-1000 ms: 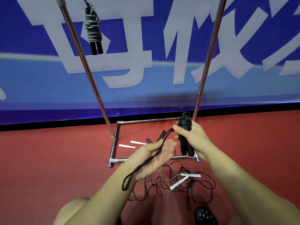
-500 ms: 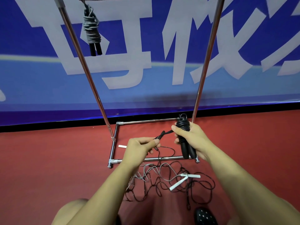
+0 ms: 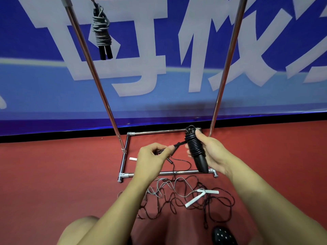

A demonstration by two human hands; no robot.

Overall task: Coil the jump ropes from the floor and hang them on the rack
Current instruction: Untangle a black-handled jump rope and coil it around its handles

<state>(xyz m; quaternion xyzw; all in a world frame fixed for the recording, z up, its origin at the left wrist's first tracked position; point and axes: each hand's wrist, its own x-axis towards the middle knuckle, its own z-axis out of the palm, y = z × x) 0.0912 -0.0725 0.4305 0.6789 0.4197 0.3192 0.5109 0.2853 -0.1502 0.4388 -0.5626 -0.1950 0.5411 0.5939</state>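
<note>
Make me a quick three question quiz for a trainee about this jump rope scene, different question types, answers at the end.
1. True or false: a wrapped rope bundle already hangs at the top of the rack.
2. Multiple choice: what does the right hand hold? A) a white handle B) the black handles wound with black rope C) a rack pole
3. Fill in: the left hand pinches the loose ____ of the black rope.

Key: 1 true; 2 B; 3 end. Tangled ropes with white handles lie on the red floor, not yet coiled.
</note>
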